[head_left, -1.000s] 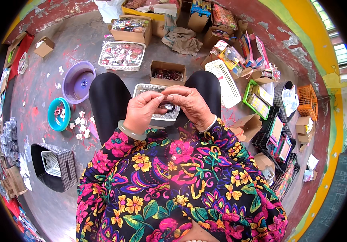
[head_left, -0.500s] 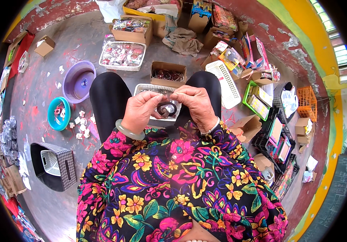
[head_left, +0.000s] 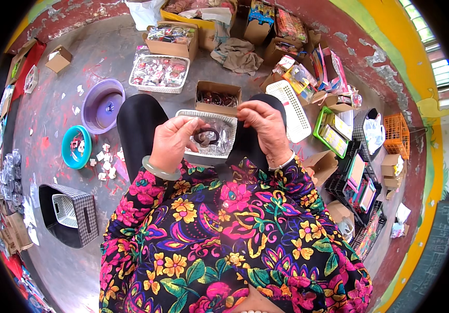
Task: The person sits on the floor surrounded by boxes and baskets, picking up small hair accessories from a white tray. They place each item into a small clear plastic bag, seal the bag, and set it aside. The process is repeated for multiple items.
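Observation:
In front of my knees, my left hand [head_left: 168,143] is closed in a pinch on a dark hair tie [head_left: 216,136], a small black ring with a brownish-grey piece at its middle. To the right, my right hand [head_left: 270,130] has its thumb and fingertips pressed together; whatever they hold, if anything, is too small to make out. Below both hands stands a white plastic basket [head_left: 187,111] with clear plastic bags [head_left: 223,143] in it. Just beyond it, a cardboard box [head_left: 218,108] contains several dark reddish items, apparently more hair ties.
Left on the floor stand a purple basin [head_left: 92,124], a teal basin [head_left: 68,161] and a checkered bin [head_left: 87,219]. A white basket [head_left: 156,89] of packaged goods lies ahead. On the right are an empty white basket [head_left: 303,130], a green tray [head_left: 318,125] and black crates [head_left: 334,182].
My hands have drawn apart: the right has moved right and slightly away from me, the left a little to the left with the hair tie.

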A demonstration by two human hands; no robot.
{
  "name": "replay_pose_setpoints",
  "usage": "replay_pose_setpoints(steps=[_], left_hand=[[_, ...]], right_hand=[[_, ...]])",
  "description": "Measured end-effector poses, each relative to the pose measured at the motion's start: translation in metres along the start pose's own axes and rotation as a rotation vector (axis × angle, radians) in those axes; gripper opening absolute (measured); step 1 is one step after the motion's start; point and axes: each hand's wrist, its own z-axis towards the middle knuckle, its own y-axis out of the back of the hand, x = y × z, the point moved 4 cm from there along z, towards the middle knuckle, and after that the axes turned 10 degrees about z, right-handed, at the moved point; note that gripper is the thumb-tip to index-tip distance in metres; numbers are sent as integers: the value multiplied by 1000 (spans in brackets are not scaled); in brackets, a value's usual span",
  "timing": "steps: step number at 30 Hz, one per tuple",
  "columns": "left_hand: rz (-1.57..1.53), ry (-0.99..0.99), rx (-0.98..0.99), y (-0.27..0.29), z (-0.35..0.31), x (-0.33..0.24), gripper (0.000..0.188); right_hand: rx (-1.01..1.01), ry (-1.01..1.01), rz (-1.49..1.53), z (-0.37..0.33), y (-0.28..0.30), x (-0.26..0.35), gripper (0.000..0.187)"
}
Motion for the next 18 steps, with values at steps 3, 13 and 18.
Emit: replay_pose_setpoints(steps=[3,13,18], left_hand=[[27,-10,44,-5,-1,1,21],[423,-238,34,1,0,-19,38],[991,-613,61,-10,2,-33,42]], right_hand=[[149,-103,-104,-7,-23,-2,16],[256,255,-455,-6,-21,6,6],[411,610,-789,-12,-37,12,7]])
